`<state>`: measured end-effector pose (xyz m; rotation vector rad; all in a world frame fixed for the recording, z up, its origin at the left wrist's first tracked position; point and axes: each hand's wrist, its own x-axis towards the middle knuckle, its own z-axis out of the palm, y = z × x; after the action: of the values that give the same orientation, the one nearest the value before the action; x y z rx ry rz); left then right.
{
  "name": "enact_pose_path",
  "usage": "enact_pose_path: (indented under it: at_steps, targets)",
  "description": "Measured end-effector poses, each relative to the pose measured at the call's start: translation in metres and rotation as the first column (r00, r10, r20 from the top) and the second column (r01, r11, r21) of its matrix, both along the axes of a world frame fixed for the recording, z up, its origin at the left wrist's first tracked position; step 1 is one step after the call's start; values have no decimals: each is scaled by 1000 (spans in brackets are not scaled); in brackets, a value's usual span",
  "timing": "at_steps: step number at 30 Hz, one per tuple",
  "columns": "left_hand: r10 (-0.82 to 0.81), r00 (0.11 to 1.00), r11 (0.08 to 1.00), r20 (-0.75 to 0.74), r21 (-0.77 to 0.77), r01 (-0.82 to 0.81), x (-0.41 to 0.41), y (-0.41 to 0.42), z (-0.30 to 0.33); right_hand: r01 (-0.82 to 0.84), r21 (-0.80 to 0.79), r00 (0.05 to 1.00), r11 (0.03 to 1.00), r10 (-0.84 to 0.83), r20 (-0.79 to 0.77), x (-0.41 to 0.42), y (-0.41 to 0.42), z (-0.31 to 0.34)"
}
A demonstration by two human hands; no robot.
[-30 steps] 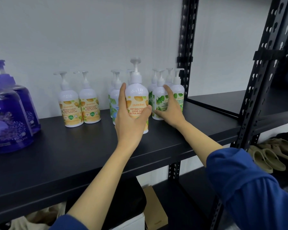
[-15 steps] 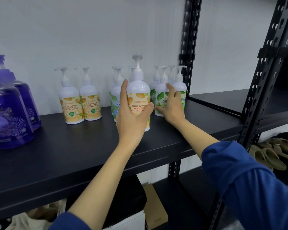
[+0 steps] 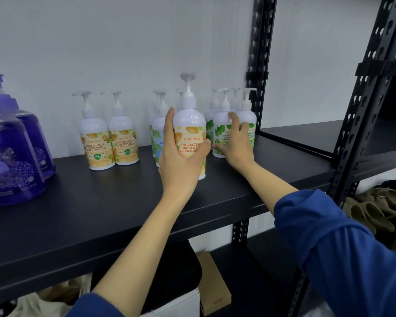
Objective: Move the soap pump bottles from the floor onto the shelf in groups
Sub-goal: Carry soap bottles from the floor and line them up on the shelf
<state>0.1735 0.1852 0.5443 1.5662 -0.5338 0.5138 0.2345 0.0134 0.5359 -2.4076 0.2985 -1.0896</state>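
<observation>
A: Soap bottle [image 3: 190,133], orange label, stands on the shelf [image 3: 101,202]; the left hand [image 3: 181,161] has its fingers [image 3: 169,124] and thumb curled round the belly.

B: And the right hand [image 3: 236,145]?

A: Just right of that bottle, fingers spread flat against the green-label bottles [image 3: 224,133], pressing, not gripping.

B: So which step?

A: Placing, I'd judge. The two orange-label bottles [image 3: 110,143] stand well left of the held one, so next it likely slides over to join them.

B: How will it handle?

A: Smooth glossy white plastic, rounded shoulders, tall thin pump; probably top-heavy. Purple bottles [image 3: 12,156] stand far left.
</observation>
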Motion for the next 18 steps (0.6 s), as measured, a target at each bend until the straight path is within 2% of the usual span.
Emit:
enact_pose_path:
  at_steps: [13,18]
  targets:
    - [-13,1000,1000,7,-2,13,3,-1,-2,-27,37,999,999,26,34,-3,1,0]
    - [-7,1000,1000,6,2,7,4,-1,-1,-50,108,998,993,45,47,-6,-1,-1]
